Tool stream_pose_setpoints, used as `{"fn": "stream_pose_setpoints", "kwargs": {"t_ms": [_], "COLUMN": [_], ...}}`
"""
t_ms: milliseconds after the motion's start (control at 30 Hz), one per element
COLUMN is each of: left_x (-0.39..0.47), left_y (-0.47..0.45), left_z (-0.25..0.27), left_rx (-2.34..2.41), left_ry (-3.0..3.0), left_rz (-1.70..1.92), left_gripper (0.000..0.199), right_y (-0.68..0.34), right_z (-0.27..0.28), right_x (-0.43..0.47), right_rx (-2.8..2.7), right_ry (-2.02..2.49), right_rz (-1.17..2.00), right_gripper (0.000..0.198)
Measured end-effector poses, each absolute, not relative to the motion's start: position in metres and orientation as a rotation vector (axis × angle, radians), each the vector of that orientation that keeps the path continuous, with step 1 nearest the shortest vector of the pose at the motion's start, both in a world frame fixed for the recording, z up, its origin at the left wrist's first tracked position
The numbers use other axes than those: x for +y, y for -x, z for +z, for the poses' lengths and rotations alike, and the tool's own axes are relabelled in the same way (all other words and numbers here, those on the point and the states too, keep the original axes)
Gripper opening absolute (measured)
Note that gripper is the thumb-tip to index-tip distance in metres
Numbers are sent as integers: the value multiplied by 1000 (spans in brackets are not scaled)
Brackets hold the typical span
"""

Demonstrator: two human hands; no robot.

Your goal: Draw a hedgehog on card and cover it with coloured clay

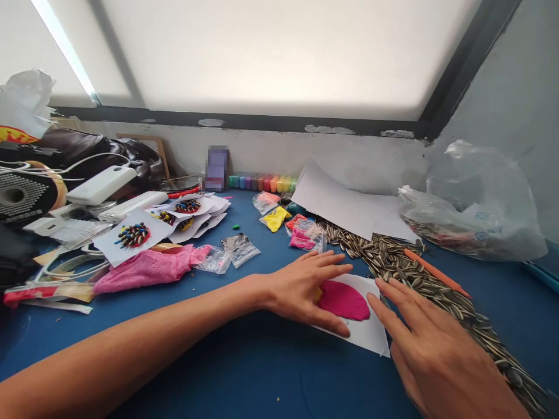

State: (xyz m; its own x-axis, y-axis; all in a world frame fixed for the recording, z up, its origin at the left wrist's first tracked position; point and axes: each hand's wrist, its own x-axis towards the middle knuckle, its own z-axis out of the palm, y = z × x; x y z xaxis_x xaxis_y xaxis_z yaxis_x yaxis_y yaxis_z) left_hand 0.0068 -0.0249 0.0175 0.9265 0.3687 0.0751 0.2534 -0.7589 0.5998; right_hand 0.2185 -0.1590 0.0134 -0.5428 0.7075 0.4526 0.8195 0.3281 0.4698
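A flattened oval of magenta modelling clay (347,301) lies on a small sheet of white paper (369,340) on the blue table. A bit of yellow clay (318,293) shows at its left end, partly hidden by my left hand (301,288). That hand lies over the paper's left side, fingers spread, palm down. My right hand (430,340) is at the paper's right edge, its fingers stretched out and holding nothing; the fingertips are close to the clay's right end. Striped sunflower seeds (406,270) lie in a long heap behind and right of the paper.
An orange clay tool (437,273) rests on the seeds. Behind stand bags of yellow clay (276,219) and pink clay (302,237), white sheets (340,201) and a plastic bag (480,215). At left are seed-covered paper pieces (133,234), a pink cloth (148,270) and a power bank (102,185).
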Motion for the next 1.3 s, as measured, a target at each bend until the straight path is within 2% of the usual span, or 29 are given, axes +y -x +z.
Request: {"fn": "stream_pose_setpoints", "kwargs": {"t_ms": [133, 233, 367, 433, 500, 667, 767, 933, 1100, 1300], "left_x": [-25, -22, -26, -32, -40, -48, -45, -44, -48, -49], "left_y": [-3, 2, 15, 23, 28, 29, 28, 29, 29, 27], "left_z": [33, 36, 25, 16, 9, 0, -2, -3, 3, 12], "left_rx": [423, 635, 876, 852, 788, 738, 705, 684, 700, 702], "left_ry": [-2430, -2475, -2492, -2472, -2433, -2408, -2424, -2428, -2409, -2364], "left_rz": [426, 555, 517, 575, 631, 590, 558, 538, 439, 411], "left_gripper": [66, 40, 24, 27, 39, 76, 77, 71, 82, 94], "right_y": [-217, -219, -219, -215, -207, -192, -187, -173, -166, -170], "right_z": [16, 17, 16, 14, 10, 11, 26, 48, 26, 6], "right_x": [-155, -152, -151, -154, -157, -159, -153, -142, -145, -151], "right_rx": [-2320, -2245, -2277, -2298, -2254, -2136, -2022, -1912, -1648, -1743], "right_ry": [1390, 1401, 1317, 1253, 1219, 1283, 1340, 1505, 1698, 1705], "right_rz": [-932, -862, -791, -675, -497, -283, -108, 604, 1142, 1030], "right_gripper": [36, 32, 28, 28, 29, 22, 18, 31, 49, 55]}}
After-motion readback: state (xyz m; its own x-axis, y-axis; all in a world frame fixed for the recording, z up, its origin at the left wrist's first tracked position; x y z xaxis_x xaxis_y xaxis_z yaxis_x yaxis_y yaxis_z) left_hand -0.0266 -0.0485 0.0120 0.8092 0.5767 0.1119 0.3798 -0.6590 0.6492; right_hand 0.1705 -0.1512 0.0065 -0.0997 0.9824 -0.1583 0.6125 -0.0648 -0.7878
